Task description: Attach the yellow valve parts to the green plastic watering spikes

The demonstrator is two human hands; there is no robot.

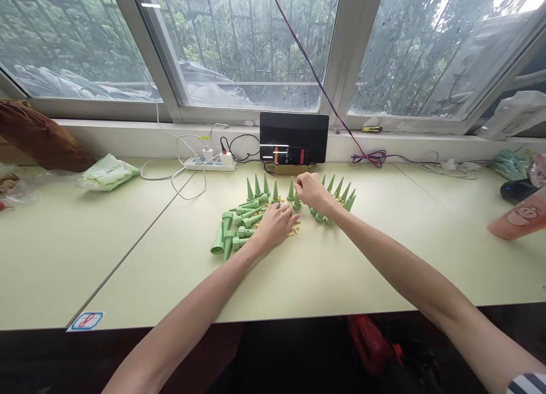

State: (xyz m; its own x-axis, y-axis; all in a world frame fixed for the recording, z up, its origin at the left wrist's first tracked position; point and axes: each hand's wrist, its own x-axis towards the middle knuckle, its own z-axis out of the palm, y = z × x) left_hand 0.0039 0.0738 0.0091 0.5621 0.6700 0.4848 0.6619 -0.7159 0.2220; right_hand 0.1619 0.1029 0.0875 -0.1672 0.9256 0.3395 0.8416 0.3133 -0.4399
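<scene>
My right hand (313, 190) is closed in a pinch at the top of a green plant watering spike (297, 203), which stands point up on the table; the fingertips are partly hidden. Left of it, my left hand (276, 223) lies low over small yellow pieces (293, 231), fingers bent and apart, with no held thing showing. Several green spikes (249, 215) lie in a heap by my left wrist. More green spikes stand upright in a row (257, 186) behind my left hand, and another group (346, 196) stands beyond my right hand, with yellow pieces among them.
A phone (292, 156) leans on a dark tablet (294, 129) at the back. A power strip (211, 164) with white cables lies left of it, near a wipes packet (108, 172). To the right are a bundled cable (370, 158) and a tilted pink cup (518, 215).
</scene>
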